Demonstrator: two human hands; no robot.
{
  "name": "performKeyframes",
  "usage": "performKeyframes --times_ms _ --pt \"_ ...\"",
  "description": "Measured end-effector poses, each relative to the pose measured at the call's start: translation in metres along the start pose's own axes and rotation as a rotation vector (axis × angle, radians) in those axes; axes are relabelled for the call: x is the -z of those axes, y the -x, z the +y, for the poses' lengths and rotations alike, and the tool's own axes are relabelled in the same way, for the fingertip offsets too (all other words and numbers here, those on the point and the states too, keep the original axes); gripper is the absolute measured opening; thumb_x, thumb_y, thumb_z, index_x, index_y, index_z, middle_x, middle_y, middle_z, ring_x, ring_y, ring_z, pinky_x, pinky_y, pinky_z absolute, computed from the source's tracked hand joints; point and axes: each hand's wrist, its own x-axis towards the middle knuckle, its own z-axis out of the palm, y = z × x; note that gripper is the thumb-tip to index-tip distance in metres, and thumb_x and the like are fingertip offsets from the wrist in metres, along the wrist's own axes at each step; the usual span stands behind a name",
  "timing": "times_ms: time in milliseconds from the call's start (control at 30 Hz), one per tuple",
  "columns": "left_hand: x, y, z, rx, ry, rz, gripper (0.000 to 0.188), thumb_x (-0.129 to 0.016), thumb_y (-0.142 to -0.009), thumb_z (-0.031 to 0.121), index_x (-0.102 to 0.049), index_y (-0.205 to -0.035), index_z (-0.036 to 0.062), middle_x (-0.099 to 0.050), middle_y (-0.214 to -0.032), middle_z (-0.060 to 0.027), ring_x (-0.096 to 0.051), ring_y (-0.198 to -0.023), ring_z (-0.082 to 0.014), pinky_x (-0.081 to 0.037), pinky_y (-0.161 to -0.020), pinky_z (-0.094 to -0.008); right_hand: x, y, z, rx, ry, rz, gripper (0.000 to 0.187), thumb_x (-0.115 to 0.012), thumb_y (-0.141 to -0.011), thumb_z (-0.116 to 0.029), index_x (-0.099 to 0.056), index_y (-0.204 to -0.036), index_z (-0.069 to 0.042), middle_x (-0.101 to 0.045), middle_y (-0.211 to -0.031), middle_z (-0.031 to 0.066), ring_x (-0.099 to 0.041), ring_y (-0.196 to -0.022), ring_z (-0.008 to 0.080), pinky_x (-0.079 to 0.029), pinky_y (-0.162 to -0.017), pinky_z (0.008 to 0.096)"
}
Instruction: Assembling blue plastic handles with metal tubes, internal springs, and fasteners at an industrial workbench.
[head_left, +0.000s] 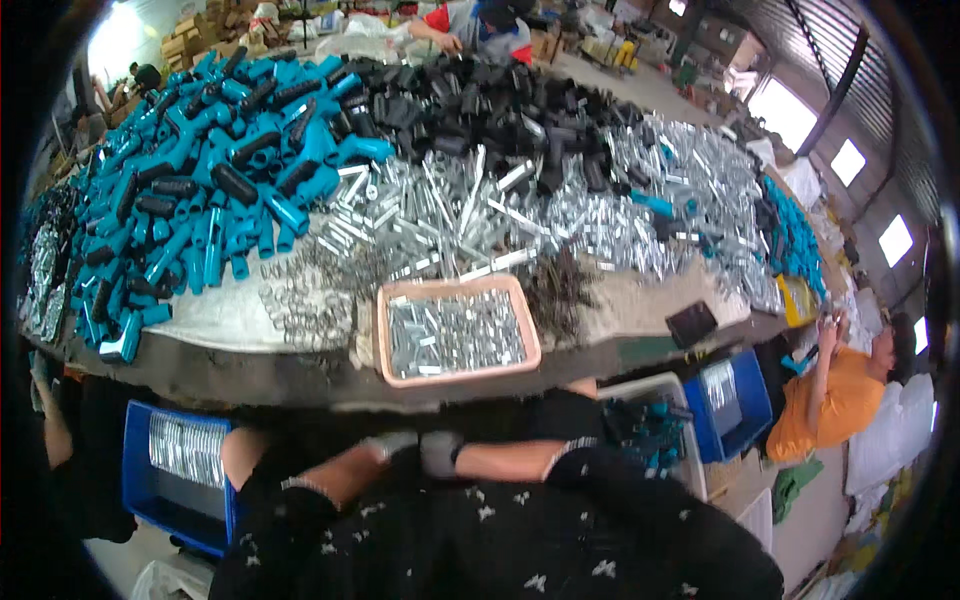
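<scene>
Below the table's front edge, over my lap, my left hand [393, 444] and my right hand [440, 454] are close together. Both wear pale grey gloves. The dim light and small size hide their fingers, so any thing held cannot be made out. Nearest to them on the table stands a pink tray [384, 345] filled with small shiny metal pieces [455, 332]. Behind it spreads a heap of silver metal parts [450, 215]. Thin metal springs [305, 300] lie left of the tray, and dark thin parts [560, 295] lie to its right.
Teal plastic handles [210, 150] pile up at left, black parts [470, 100] at the back. Blue bins [135, 470] stand on both sides of me, with a pale crate [690, 430] of teal parts at right. A person in orange [835, 395] works at right; another person [490, 30] sits across.
</scene>
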Motion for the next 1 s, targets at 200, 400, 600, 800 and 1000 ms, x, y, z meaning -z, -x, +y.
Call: performKeyframes --times_ms 200,400,600,800,1000 --pt "-0.05 0.012 -0.026 0.23 0.442 0.248 0.034 -0.052 -0.094 0.028 -0.075 -0.102 0.0048 -0.071 -0.106 -0.0227 -0.067 -0.1 -0.039 -0.051 -0.089 -0.0462 -0.044 -0.027 0.0 -0.389 0.153 0.031 0.038 -0.06 -0.087 -0.037 -0.076 -0.101 -0.005 -0.072 -0.101 0.0244 -0.071 -0.096 0.037 -0.055 -0.084 0.0485" --pt "-0.036 0.012 -0.026 0.218 0.127 0.163 0.034 -0.053 -0.093 0.029 -0.075 -0.104 0.0048 -0.07 -0.107 -0.0235 -0.067 -0.101 -0.0386 -0.051 -0.09 -0.0467 -0.068 -0.049 -0.001 -0.626 0.284 -0.008 0.036 -0.057 -0.09 -0.033 -0.075 -0.113 -0.011 -0.071 -0.117 0.0156 -0.068 -0.109 0.0361 -0.054 -0.092 0.0522" --pt "-0.025 0.019 0.016 0.187 -0.162 0.006 0.034 -0.053 -0.092 0.029 -0.075 -0.105 0.0048 -0.07 -0.107 -0.0242 -0.067 -0.102 -0.0382 -0.051 -0.091 -0.0471 -0.011 0.008 -0.008 -0.199 0.032 -0.064 0.028 -0.058 -0.086 -0.026 -0.077 -0.097 -0.008 -0.074 -0.101 0.0197 -0.071 -0.099 0.0359 -0.056 -0.079 0.0481" --pt "0.08 0.073 0.184 -0.065 0.04 0.177 0.047 -0.069 -0.079 0.02 -0.063 -0.125 0.0083 -0.068 -0.113 -0.0208 -0.065 -0.104 -0.0381 -0.051 -0.091 -0.0443 0.084 0.207 -0.037 -0.105 -0.337 0.354 0.035 -0.071 -0.08 -0.038 -0.066 -0.099 -0.009 -0.068 -0.085 0.0161 -0.067 -0.084 0.0365 -0.051 -0.075 0.0465" --pt "0.038 0.042 0.203 0.098 0.013 0.293 0.045 -0.074 -0.076 0.014 -0.064 -0.12 0.0083 -0.07 -0.107 -0.0165 -0.067 -0.103 -0.0362 -0.052 -0.092 -0.042 0.02 0.299 -0.076 -0.453 -0.435 0.633 0.04 -0.076 -0.076 -0.029 -0.067 -0.108 -0.008 -0.069 -0.091 0.0186 -0.068 -0.088 0.0362 -0.054 -0.079 0.0449"
